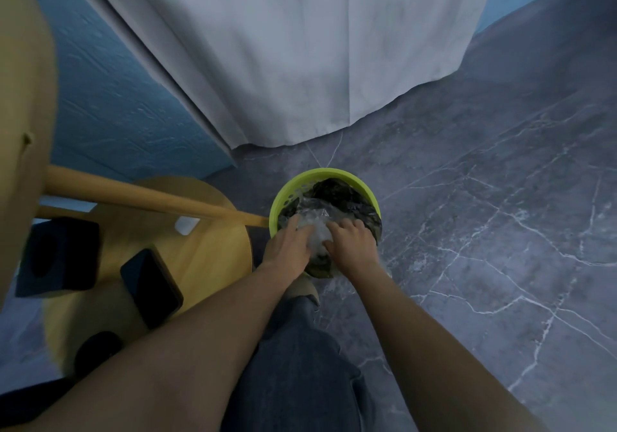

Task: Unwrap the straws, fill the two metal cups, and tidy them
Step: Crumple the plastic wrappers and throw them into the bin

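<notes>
A green waste bin [347,178] lined with a dark bag [337,194] stands on the floor in front of me. A bundle of crumpled clear plastic wrapping [312,218] lies on top of the bag inside it. My left hand [288,248] and my right hand [350,241] both reach into the bin and press down on the wrapping from either side, fingers spread over it. No straws or metal cups are in view.
A round wooden stool [207,251] stands at the left with a dark phone [152,288], a black box [58,261] and a small white item [187,224] on it. A wooden table leg [150,198] crosses above it. White curtain [300,47] hangs behind; grey marble floor [484,231] to the right.
</notes>
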Demonstrator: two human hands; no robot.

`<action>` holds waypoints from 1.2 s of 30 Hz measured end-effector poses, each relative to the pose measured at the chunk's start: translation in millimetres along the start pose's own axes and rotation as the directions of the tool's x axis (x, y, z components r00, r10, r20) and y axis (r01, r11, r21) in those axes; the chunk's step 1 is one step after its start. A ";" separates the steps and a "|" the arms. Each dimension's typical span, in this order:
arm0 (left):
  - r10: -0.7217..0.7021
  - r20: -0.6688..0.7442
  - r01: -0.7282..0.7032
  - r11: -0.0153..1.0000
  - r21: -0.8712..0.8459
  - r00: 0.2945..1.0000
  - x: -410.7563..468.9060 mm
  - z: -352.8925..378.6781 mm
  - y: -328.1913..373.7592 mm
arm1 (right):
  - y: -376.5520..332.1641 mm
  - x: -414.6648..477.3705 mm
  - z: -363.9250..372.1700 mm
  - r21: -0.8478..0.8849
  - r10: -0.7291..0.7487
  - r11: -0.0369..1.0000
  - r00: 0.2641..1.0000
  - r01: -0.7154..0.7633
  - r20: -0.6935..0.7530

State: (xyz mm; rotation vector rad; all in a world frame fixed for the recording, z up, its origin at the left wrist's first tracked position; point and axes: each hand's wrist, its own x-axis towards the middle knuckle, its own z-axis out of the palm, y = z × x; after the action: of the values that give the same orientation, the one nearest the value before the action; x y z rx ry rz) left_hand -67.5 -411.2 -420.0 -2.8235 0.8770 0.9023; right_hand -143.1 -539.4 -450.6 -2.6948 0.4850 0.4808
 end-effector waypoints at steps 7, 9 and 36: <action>0.015 -0.066 -0.003 0.985 0.173 0.998 -40.7 -48.5 11.2 | -3.8 -37.2 -35.8 -0.075 -0.082 0.994 0.996 0.079 -0.036; 0.020 -0.105 0.003 0.976 0.219 0.994 -59.8 -66.5 16.1 | -8.7 -51.9 -56.6 -0.095 -0.116 0.990 0.991 0.109 -0.071; -0.074 -0.672 0.186 0.978 0.097 0.737 -393.0 -244.8 -82.8 | -242.3 -246.1 -317.6 -0.534 -0.580 0.751 0.775 0.388 -0.253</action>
State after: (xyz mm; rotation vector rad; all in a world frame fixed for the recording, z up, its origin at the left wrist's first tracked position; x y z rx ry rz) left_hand -159.3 -195.8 -12.0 -3.0167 0.7203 -0.2434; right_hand -182.9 -389.1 -8.0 -3.2175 -0.3194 -0.1589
